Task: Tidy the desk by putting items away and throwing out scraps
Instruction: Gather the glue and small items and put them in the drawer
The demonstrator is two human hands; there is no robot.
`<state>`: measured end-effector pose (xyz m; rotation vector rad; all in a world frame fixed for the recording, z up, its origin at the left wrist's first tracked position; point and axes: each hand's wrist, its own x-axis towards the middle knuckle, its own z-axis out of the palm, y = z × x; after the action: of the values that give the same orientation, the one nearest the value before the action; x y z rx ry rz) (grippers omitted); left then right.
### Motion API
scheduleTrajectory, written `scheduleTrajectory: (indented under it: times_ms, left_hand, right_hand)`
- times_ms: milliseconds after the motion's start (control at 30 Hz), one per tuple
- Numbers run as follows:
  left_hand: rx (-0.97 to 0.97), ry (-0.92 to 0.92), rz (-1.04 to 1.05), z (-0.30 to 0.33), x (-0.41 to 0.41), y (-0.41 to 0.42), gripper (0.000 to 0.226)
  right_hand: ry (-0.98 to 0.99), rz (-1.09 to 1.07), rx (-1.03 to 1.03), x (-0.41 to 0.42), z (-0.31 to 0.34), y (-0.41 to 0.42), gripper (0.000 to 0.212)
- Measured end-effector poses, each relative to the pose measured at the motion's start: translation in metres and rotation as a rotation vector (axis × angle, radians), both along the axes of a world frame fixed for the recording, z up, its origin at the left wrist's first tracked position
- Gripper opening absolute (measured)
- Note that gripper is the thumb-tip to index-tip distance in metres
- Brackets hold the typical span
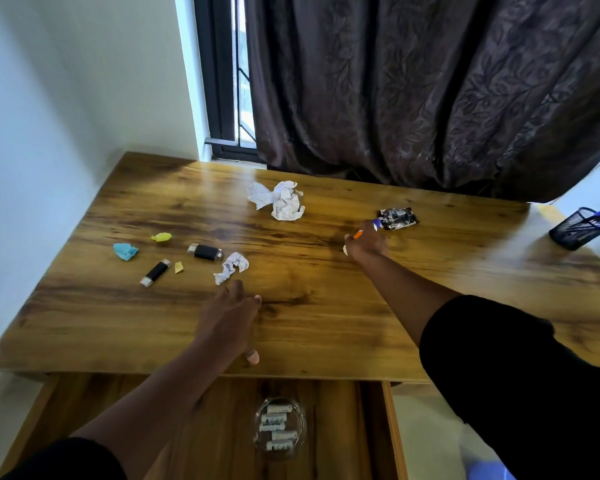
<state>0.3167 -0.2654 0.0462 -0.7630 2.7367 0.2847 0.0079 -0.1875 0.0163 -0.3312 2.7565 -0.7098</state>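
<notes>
a person's right hand (366, 245) grips an orange-tipped pen (358, 234) beside a black wrapper (397, 218) on the wooden desk (326, 323), while the left hand (231, 318), fingers loosely spread and holding nothing, hovers near crumpled paper (231, 267) and two usb drives (205, 252).

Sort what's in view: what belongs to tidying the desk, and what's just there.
Job: crumpled white paper, small white scrap, blue scrap, yellow scrap, two USB sticks, black wrapper, open drawer.
Just there: curtain, window.
</notes>
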Motion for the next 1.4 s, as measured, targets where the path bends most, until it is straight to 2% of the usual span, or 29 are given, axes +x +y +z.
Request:
scheduleTrajectory:
  times_ms: [100, 233, 300, 367, 467, 700, 900, 1033, 1167, 1267, 1400]
  left_hand:
    - [0.006, 0.010, -0.006, -0.001, -0.001, -0.001, 0.110]
    - [0.003, -0.006, -0.010, -0.002, 0.000, -0.005, 0.112]
    - [0.004, -0.011, -0.011, -0.003, -0.002, -0.004, 0.113]
    - [0.012, -0.012, -0.008, -0.002, -0.003, -0.004, 0.112]
    - [0.003, -0.018, -0.016, 0.000, -0.003, -0.004, 0.111]
    - [-0.036, -0.046, -0.040, 0.002, 0.001, -0.005, 0.116]
    - [-0.087, -0.048, -0.072, 0.004, 0.006, -0.006, 0.114]
    - [-0.074, -0.042, -0.082, 0.007, 0.011, -0.001, 0.107]
    - [-0.087, -0.085, -0.085, 0.008, 0.009, 0.004, 0.098]
    - [-0.092, -0.132, -0.080, 0.011, 0.008, 0.010, 0.094]
    - [-0.103, -0.130, -0.078, 0.008, 0.007, 0.015, 0.093]
  right_hand:
    - [-0.086, -0.107, -0.051, -0.004, -0.005, -0.005, 0.054]
    - [-0.215, -0.272, -0.223, -0.002, -0.003, -0.011, 0.078]
    - [-0.306, -0.346, -0.325, -0.002, -0.002, -0.008, 0.073]
    - [-0.352, -0.379, -0.392, 0.004, -0.002, -0.005, 0.059]
    - [-0.345, -0.348, -0.447, 0.028, 0.003, -0.004, 0.046]
    - [-0.475, -0.079, -0.599, 0.111, 0.010, 0.005, 0.047]
    - [-0.508, 0.252, -0.433, 0.181, 0.011, 0.048, 0.057]
    - [-0.678, 0.449, -0.318, 0.206, 0.008, 0.100, 0.075]
    - [-0.793, 0.645, 0.011, 0.218, -0.010, 0.154, 0.073]
    - [-0.839, 0.629, 0.242, 0.224, -0.033, 0.179, 0.063]
    - [-0.779, 0.429, 0.337, 0.225, -0.057, 0.191, 0.066]
